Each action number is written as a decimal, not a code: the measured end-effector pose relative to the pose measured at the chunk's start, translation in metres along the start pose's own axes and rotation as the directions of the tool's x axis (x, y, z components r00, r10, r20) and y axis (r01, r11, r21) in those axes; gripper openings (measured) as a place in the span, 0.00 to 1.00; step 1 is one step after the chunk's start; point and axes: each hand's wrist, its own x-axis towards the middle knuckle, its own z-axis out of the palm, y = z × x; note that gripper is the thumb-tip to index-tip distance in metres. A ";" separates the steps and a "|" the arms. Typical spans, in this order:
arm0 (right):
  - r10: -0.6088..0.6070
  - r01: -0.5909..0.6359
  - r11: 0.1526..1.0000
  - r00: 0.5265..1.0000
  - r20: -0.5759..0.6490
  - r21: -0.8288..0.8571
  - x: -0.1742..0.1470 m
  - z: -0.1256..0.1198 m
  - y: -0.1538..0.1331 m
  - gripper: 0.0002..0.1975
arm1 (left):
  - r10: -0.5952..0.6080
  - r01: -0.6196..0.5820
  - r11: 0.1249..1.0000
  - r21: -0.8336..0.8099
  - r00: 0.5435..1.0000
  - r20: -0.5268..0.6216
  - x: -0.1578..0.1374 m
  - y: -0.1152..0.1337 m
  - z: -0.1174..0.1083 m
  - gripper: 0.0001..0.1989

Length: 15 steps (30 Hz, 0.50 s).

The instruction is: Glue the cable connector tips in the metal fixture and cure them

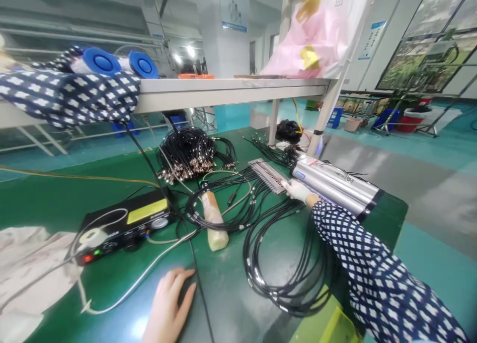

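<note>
My left hand [169,303] is bare and hovers over or rests on the green tabletop at the lower middle, with thumb and fingers apart and nothing held. To the right, my right hand [297,190] wears a white glove and has its fingers closed on the near end of a long slotted metal fixture [267,175]. Thin black cables [257,194] run out of the fixture's left side in a row. A large loop of black cables [261,283] lies below it on the table. Beside the loops lies a capped plastic bottle [215,229].
A black control box [126,224] with lit lamps stands left, near a white cloth [33,278]. A pile of black cables [188,152] lies behind. A silver case [335,181] sits right of my right hand. A white shelf [231,92] crosses above the table. A yellow-green tray [331,323] is at lower right.
</note>
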 end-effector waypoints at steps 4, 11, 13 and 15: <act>-0.071 0.057 0.989 0.992 -0.108 -0.133 0.011 -0.062 -0.002 0.19 | 0.026 -0.027 0.999 0.046 1.000 0.004 0.003 -0.001 0.000 0.14; -0.078 0.043 0.958 0.991 -0.112 -0.284 0.006 -0.141 0.035 0.15 | 0.022 -0.023 0.999 0.035 0.999 0.023 0.005 -0.001 0.000 0.13; -0.103 0.075 0.952 0.992 -0.078 -0.296 0.002 -0.141 0.037 0.14 | 0.016 -0.017 1.000 0.024 0.999 0.046 0.005 0.000 -0.001 0.13; -0.123 0.103 0.948 0.991 -0.048 -0.300 0.001 -0.140 0.031 0.16 | 0.014 -0.014 1.000 0.011 0.998 0.062 0.006 0.000 -0.001 0.13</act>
